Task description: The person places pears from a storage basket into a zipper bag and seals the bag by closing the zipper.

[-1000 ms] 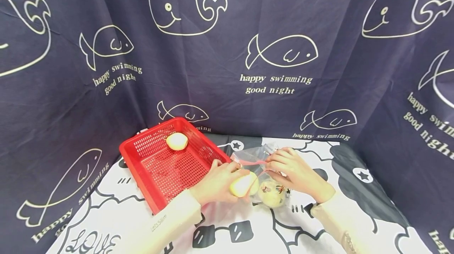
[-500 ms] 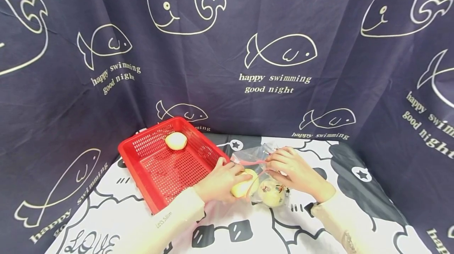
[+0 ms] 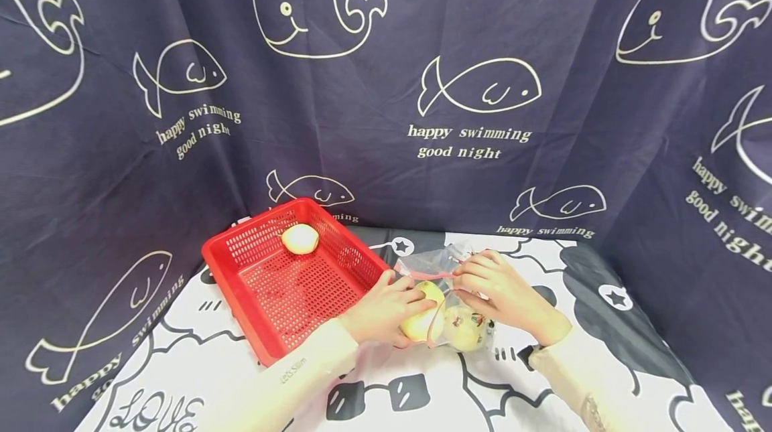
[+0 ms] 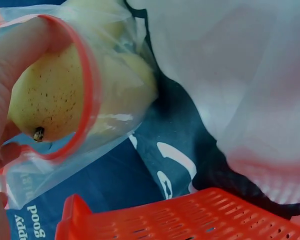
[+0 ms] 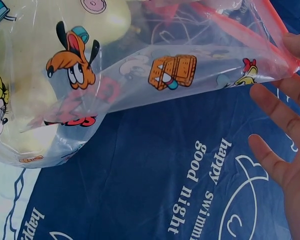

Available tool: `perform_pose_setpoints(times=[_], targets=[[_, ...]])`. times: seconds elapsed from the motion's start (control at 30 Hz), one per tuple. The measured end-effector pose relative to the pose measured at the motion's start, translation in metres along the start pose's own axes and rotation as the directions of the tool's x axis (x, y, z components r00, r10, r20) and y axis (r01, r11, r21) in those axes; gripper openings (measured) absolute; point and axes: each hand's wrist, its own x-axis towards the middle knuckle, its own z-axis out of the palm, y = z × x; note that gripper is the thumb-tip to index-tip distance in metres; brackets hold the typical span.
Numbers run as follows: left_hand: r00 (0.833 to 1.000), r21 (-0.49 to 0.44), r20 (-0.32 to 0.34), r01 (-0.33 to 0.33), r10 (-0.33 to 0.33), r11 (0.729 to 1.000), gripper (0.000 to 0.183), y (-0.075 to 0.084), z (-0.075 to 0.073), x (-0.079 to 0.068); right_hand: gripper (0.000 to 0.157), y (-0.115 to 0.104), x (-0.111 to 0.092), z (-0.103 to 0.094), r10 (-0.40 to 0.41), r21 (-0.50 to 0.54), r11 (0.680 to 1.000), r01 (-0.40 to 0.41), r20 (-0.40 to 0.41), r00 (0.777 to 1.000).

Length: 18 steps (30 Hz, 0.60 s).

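My left hand (image 3: 381, 311) grips a yellow speckled pear (image 3: 417, 329) at the mouth of a clear zip bag (image 3: 427, 262). In the left wrist view, the pear's stem end (image 4: 50, 107) shows inside the bag's red-edged opening (image 4: 92, 85), with my fingers over it. At the bag's far side my right hand (image 3: 503, 295) pinches the red edge between thumb and finger; the other fingers (image 5: 272, 160) extend loosely in the right wrist view. Deeper in the bag lies more yellow fruit (image 3: 466, 337), behind cartoon prints (image 5: 75, 62).
A red perforated basket (image 3: 232, 301) stands left of the bag, close beside my left hand. One yellow pear (image 3: 299, 239) lies at its back. A black-and-white printed cloth (image 3: 482, 395) covers the table, and a dark blue fish-print curtain (image 3: 362, 110) rises behind.
My left hand has moved right with the pear, bringing it further into the bag's mouth. The right hand stays at the red edge.
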Motion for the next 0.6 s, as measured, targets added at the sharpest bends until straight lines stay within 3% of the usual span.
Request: perform_pose_setpoints(times=[0.17, 0.47, 0.6], targets=[[1.0, 0.053, -0.006, 0.011, -0.011, 0.999, 0.068, 0.005, 0.005, 0.002, 0.034, -0.002, 0.0, -0.001, 0.01, 0.001, 1.0, -0.01, 0.017, 1.0], [0.995, 0.121, 0.071, 0.06, -0.069, 0.991, 0.063, 0.012, 0.012, 0.004, 0.032, -0.002, -0.001, 0.0, 0.004, 0.011, 1.0, -0.005, 0.021, 1.0], [0.992, 0.172, 0.074, 0.087, -0.101, 0.981, 0.067, 0.014, 0.014, 0.003, 0.033, -0.001, -0.002, 0.001, 0.005, 0.007, 1.0, -0.005, 0.024, 1.0]])
